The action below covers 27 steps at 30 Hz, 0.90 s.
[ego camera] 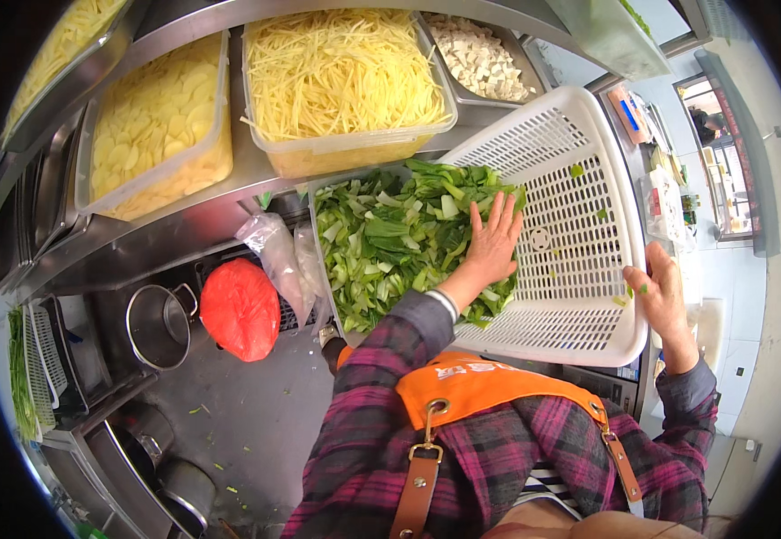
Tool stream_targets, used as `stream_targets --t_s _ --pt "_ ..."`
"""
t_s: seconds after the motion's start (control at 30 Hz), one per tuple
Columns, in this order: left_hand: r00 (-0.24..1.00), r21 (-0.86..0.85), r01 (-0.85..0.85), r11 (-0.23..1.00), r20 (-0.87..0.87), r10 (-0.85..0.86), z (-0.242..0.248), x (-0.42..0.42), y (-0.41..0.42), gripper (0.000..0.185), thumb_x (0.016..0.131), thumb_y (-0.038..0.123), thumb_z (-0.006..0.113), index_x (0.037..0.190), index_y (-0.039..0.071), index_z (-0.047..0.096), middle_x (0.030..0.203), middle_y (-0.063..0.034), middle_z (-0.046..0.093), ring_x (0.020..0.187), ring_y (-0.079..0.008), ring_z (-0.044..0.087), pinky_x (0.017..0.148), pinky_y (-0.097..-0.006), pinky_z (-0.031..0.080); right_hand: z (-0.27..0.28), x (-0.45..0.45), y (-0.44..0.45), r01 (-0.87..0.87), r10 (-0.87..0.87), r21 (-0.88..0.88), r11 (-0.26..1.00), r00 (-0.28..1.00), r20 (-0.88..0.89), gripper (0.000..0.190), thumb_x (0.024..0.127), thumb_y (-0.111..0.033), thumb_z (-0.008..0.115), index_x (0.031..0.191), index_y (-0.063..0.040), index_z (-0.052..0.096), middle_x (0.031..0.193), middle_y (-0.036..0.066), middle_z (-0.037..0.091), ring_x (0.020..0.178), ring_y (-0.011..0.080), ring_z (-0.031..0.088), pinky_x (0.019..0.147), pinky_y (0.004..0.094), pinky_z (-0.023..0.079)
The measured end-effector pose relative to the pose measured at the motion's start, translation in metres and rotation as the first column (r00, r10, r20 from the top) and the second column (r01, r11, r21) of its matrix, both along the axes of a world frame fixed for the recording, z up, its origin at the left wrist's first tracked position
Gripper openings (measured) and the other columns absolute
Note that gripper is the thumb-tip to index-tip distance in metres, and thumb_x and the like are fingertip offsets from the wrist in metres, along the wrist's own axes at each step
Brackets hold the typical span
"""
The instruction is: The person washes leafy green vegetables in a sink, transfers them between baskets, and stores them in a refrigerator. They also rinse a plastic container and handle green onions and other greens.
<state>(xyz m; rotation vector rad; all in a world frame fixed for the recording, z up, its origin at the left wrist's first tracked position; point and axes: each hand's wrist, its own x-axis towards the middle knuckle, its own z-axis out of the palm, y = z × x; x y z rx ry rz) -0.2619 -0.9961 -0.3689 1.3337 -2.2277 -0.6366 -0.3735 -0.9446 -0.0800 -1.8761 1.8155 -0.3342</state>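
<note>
Chopped leafy greens (pixel 390 236) fill a translucent plastic bin (pixel 327 283) in front of me. A white slotted plastic basket (pixel 565 236) is tilted on its side, its mouth facing the bin. My left hand (pixel 495 242) lies palm down on the greens where basket and bin meet, its fingers spread. My right hand (pixel 661 300) grips the basket's rim at the right, and a bit of green sticks to it. A few leaf scraps cling to the slotted inside of the basket. The bin's right edge is hidden by greens and basket.
Along the steel shelf stand tubs of shredded potato (pixel 343 81), sliced potato (pixel 148 128) and white cubes (pixel 481 60). A red plastic bag (pixel 241 310), clear bags (pixel 276 256) and a steel pot (pixel 159 327) sit low at the left. Scraps dot the floor (pixel 262 418).
</note>
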Motion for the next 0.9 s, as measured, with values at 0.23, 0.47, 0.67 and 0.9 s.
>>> stream_targets --t_s 0.23,0.47,0.67,0.9 --pt "0.908 0.059 0.051 0.997 0.414 -0.071 -0.043 -0.018 -0.042 0.058 0.076 0.021 0.066 0.131 0.016 0.049 0.154 -0.0105 0.013 0.141 -0.0424 -0.005 0.095 -0.0801 0.013 -0.006 -0.020 0.005 0.042 -0.044 -0.021 0.999 0.997 -0.059 0.011 0.084 -0.004 0.055 0.092 0.002 0.051 0.083 0.007 0.056 0.079 0.0109 0.051 0.071 0.0271 0.044" --pt "0.928 0.179 -0.007 0.984 0.367 -0.060 -0.048 0.011 -0.028 0.042 0.081 0.011 0.061 0.122 0.016 0.056 0.152 -0.0076 0.020 0.140 -0.0442 -0.002 0.090 -0.0802 0.022 -0.020 -0.050 -0.001 0.086 -0.084 -0.077 0.993 0.996 0.036 0.010 0.085 -0.002 0.052 0.093 0.002 0.048 0.088 0.007 0.055 0.084 0.0109 0.049 0.074 0.0264 0.043" --pt "0.964 0.213 -0.158 0.964 0.243 0.105 -0.048 0.035 -0.008 0.039 0.080 0.006 0.059 0.118 0.016 0.057 0.148 -0.0089 0.028 0.140 -0.0420 0.010 0.092 -0.0759 0.026 -0.013 -0.045 -0.004 0.070 -0.069 -0.060 0.996 0.997 0.017 0.008 0.083 -0.003 0.052 0.089 0.002 0.048 0.082 0.006 0.053 0.078 0.0106 0.048 0.071 0.0266 0.042" --pt "0.952 0.224 -0.302 0.927 0.023 0.305 -0.057 0.056 0.015 0.049 0.071 0.011 0.072 0.117 0.017 0.055 0.142 -0.0116 0.031 0.137 -0.0421 0.015 0.091 -0.0688 0.032 -0.011 -0.030 0.000 0.032 -0.035 -0.083 0.996 0.999 -0.038 0.009 0.082 -0.004 0.053 0.086 0.003 0.048 0.078 0.005 0.050 0.076 0.0102 0.047 0.068 0.0271 0.041"
